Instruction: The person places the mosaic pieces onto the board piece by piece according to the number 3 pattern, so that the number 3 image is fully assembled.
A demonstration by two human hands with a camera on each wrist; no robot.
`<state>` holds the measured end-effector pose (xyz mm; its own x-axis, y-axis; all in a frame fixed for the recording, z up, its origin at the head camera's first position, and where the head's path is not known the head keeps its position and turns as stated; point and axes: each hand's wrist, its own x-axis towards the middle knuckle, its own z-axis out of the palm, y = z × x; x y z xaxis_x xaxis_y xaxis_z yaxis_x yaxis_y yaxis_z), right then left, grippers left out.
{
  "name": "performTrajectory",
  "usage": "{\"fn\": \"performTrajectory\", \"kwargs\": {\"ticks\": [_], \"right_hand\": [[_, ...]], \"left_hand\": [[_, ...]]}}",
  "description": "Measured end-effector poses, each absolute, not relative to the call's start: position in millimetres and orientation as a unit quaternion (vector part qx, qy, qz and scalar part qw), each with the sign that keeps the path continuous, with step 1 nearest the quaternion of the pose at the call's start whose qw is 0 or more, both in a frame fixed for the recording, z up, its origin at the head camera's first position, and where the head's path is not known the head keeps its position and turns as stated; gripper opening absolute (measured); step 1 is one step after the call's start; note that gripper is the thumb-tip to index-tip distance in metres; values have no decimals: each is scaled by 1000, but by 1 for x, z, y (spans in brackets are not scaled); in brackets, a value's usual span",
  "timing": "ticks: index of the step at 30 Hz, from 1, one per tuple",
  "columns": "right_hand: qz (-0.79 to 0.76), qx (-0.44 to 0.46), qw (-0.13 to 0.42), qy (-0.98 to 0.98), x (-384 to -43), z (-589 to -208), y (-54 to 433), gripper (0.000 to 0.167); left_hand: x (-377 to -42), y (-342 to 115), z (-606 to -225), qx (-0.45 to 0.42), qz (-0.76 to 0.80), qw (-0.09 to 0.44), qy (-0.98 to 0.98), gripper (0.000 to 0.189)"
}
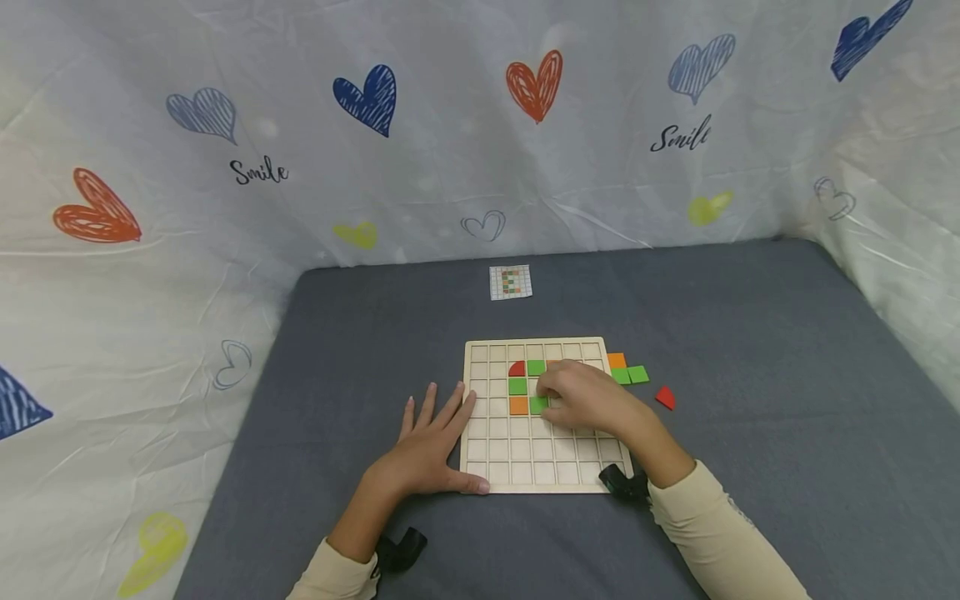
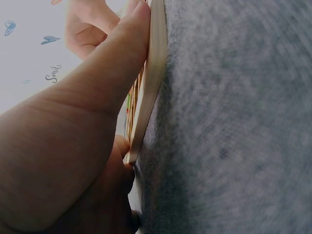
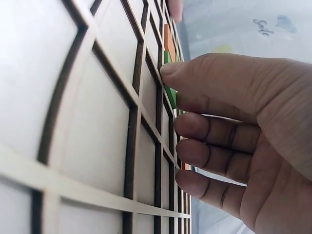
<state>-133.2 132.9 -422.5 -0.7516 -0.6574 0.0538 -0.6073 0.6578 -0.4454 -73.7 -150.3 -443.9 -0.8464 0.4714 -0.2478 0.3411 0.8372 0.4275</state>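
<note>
A wooden grid board (image 1: 498, 472) lies on the grey cloth. My right hand (image 1: 588, 398) is over its middle, with thumb and index finger pinching a green square tile (image 1: 537, 406) at a grid cell; the other fingers curl, as the right wrist view shows. Left of that tile sits an orange square tile (image 1: 518, 405). Farther up are a green tile (image 1: 517, 387), a red rounded piece (image 1: 517, 368) and another green tile (image 1: 536, 367). An orange tile is partly hidden behind the right hand. My left hand (image 1: 423, 457) rests at the board's left edge, fingers spread, thumb on the front corner.
Beyond the board lies a small card (image 1: 511, 282) printed with a coloured grid pattern. Beside the board's right edge are an orange tile (image 1: 617, 360), green tiles (image 1: 638, 374) and a red piece (image 1: 665, 397). A white curtain (image 1: 450, 167) with hearts hangs behind.
</note>
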Motion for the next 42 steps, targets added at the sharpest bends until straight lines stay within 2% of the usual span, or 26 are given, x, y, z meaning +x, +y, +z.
{"fn": "performTrajectory", "kwargs": {"ticks": [11,18,32,42], "right_hand": [[-232,-350,52,906,-135,-422,139,10],[-241,-319,52,915,-136,-420,152,15],[-240,-272,28,931,-130,-421,210,16],[-220,-220,23,950,-133,-424,245,27]], "left_hand": [[-74,-151,-443,216,189,176,942,126],[-74,-152,-442,221,197,176,939,127],[-74,-153,-446,223,205,169,938,126],[-74,-153,-446,223,206,173,937,127]]}}
